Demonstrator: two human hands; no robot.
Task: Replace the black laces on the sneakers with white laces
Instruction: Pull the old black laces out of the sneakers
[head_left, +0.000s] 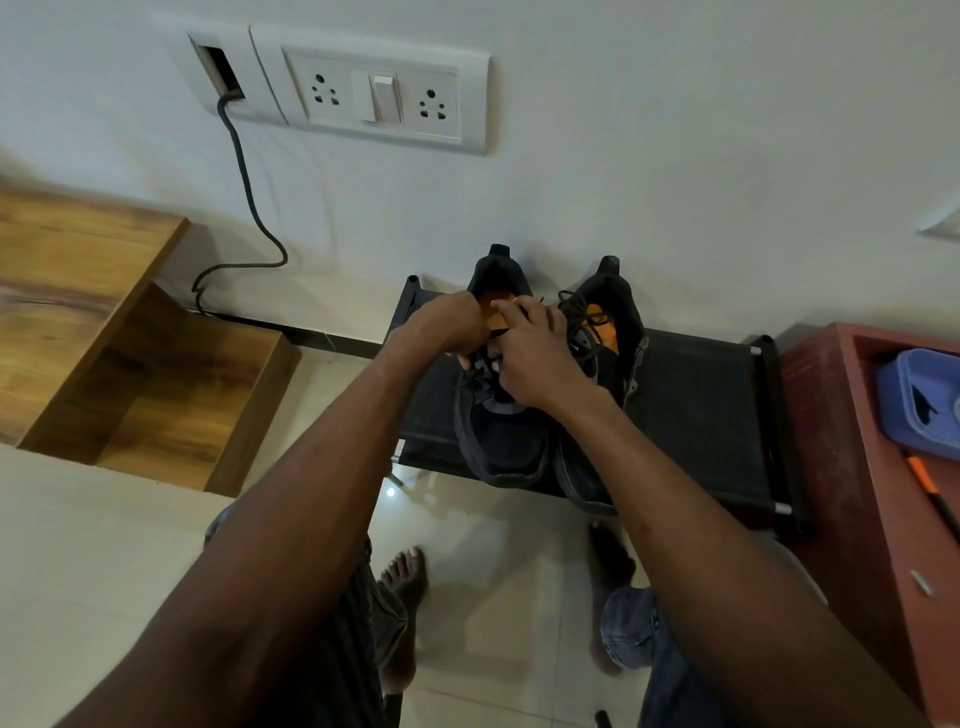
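Two black sneakers with orange insoles stand side by side on a low black rack (701, 405) against the wall. The left sneaker (498, 441) is under both my hands. My left hand (447, 322) is curled over its opening and pinches the black lace (475, 371) there. My right hand (535, 358) is curled over the tongue and grips the same lace. The right sneaker (613, 322) has its black lace (574, 306) loose and bunched near the collar. No white laces are in view.
A wooden shelf unit (104, 322) stands at the left. A red cabinet (878, 493) at the right carries a blue plastic box (919, 395) and an orange-handled tool (930, 493). A black cable (244, 182) hangs from the wall socket panel (384, 98). My bare feet rest on the tiled floor (493, 571).
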